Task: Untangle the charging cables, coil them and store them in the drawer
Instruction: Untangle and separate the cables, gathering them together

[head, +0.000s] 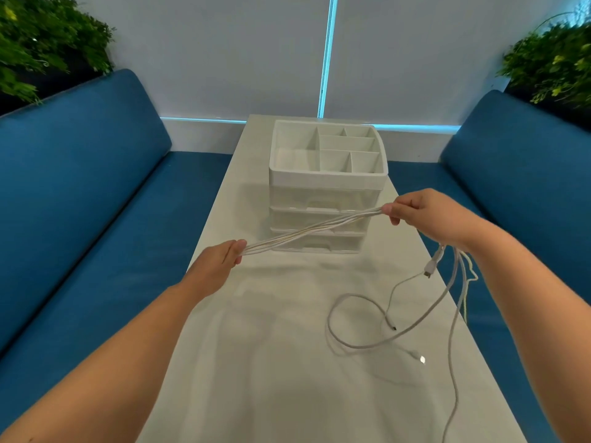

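Observation:
Several white charging cables (311, 231) run together as a taut bundle between my hands, above the white table (262, 362). My left hand (220, 262) pinches the bundle's lower left end. My right hand (425, 212) grips the upper right end, and the loose tails hang down below it. Those cable tails (358, 318) loop on the table at the right, with plugs (429, 269) showing. Behind the bundle stands a white drawer unit (323, 225) with its drawers closed and a divided tray (326, 151) on top.
Blue sofa cushions (80, 193) flank the narrow table on both sides. Green plants (41, 43) stand at the back left and right corners. One cable tail hangs over the table's right edge (467, 302).

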Demonstrator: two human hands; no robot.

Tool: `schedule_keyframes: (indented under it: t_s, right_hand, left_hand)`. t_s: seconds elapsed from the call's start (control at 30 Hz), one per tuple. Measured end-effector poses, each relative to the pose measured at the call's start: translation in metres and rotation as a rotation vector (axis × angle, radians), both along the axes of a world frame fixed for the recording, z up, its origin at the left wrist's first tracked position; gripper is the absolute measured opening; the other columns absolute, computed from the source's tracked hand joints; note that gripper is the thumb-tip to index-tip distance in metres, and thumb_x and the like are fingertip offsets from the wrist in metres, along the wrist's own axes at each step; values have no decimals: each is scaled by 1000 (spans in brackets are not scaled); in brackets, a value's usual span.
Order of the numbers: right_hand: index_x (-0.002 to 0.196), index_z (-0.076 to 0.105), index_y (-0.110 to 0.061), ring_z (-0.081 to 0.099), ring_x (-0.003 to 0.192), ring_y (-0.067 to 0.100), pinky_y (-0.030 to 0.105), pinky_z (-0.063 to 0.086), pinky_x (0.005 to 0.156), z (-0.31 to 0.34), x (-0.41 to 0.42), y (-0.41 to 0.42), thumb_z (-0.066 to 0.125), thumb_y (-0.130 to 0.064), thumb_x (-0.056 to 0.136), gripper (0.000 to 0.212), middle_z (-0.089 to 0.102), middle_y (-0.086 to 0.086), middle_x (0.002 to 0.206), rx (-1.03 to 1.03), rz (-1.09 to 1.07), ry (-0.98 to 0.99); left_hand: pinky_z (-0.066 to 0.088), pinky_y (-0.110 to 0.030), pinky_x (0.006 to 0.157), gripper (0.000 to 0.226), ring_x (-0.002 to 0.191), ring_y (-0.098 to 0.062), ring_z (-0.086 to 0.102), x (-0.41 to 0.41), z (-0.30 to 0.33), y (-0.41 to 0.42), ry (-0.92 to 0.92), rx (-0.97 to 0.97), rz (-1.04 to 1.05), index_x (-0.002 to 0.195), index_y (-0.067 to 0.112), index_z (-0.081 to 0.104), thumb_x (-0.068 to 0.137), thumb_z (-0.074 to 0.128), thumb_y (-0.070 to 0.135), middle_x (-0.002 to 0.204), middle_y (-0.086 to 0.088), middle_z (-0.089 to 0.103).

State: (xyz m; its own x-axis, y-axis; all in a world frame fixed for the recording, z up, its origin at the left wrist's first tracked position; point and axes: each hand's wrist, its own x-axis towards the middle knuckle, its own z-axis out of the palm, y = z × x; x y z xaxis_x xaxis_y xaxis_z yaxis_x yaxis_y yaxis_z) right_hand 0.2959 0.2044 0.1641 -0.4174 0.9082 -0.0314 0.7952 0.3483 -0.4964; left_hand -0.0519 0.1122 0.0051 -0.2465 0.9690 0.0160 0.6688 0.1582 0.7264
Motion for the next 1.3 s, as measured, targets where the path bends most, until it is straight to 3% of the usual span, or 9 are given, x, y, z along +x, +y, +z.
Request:
schedule_keyframes:
  t_s: [0.23, 0.3, 0.4, 0.53, 0.67, 0.8, 0.9, 0.97, 1.3]
  right_hand:
    - [76, 66, -17, 35, 51, 10, 23, 31, 55, 29, -6, -8, 51, -45, 96, 37, 40, -9, 51, -34, 94, -10]
    - [74, 66, -20, 39, 57, 14, 26, 35, 59, 36, -14, -9, 52, -46, 96, 37, 44, -1, 61, -28, 156, -47]
    - [75, 65, -22, 40, 60, 15, 26, 34, 58, 45, -29, -12, 51, -45, 97, 35, 46, 0, 63, -25, 232, -140]
    - [76, 64, -18, 40, 58, 12, 23, 31, 56, 40, -52, -19, 50, -43, 98, 36, 45, -5, 62, -54, 307, -224]
    - [81, 63, -18, 49, 66, 8, 24, 37, 65, 27, -74, -30, 49, -31, 100, 27, 54, -7, 71, -91, 386, -165]
    - [113, 63, -9, 58, 96, 12, 16, 46, 81, 8, -82, -43, 43, -10, 101, 23, 62, -1, 105, -64, 454, -37]
    - [86, 64, -5, 63, 76, 2, 15, 49, 69, -5, -82, -50, 42, -1, 99, 26, 68, -11, 79, -165, 480, 109]
    - [62, 49, -10, 48, 46, 2, 14, 37, 50, -16, -80, -53, 41, 9, 92, 37, 51, -10, 49, -272, 453, 137]
    - [81, 58, 8, 51, 53, 18, 29, 45, 53, -36, -69, -52, 47, 1, 86, 13, 52, 12, 71, -383, 467, 69]
  left_hand:
    - [47, -31, 72, 48, 75, -15, 59, 24, -27, -8, -61, -63, -41, 84, 28, 62, 100, 27, 57, 76, 10, 63]
    - [47, -34, 91, 43, 101, -15, 62, 25, -33, -8, -13, -77, -96, 103, 41, 67, 102, 27, 56, 99, 12, 70]
    - [21, -41, 119, 40, 143, -18, 30, 31, -19, -5, -22, -59, -84, 142, 31, 48, 105, 36, 40, 144, 3, 48]
    - [37, -22, 104, 36, 125, -4, 47, 84, 75, 0, -355, 280, -27, 129, 24, 51, 97, 48, 7, 135, 9, 53]
    - [51, -32, 77, 18, 89, -21, 64, 147, 137, 4, -555, 309, -145, 105, 15, 57, 100, 42, 21, 97, -2, 65]
    - [45, -34, 86, 62, 96, -18, 58, 171, 134, -4, -183, 211, -48, 110, 21, 59, 97, 16, 63, 100, 1, 65]
    - [50, -38, 86, 91, 95, -24, 63, 165, 121, -12, 40, 256, -71, 114, 18, 60, 84, -2, 78, 99, -5, 70]
    - [51, -39, 76, 95, 84, -27, 64, 159, 109, -13, 139, 268, -109, 102, 19, 56, 76, -7, 84, 84, -2, 68]
    - [48, -35, 64, 99, 68, -22, 60, 157, 99, -22, 357, 289, -260, 98, 21, 52, 71, -17, 86, 68, 5, 61]
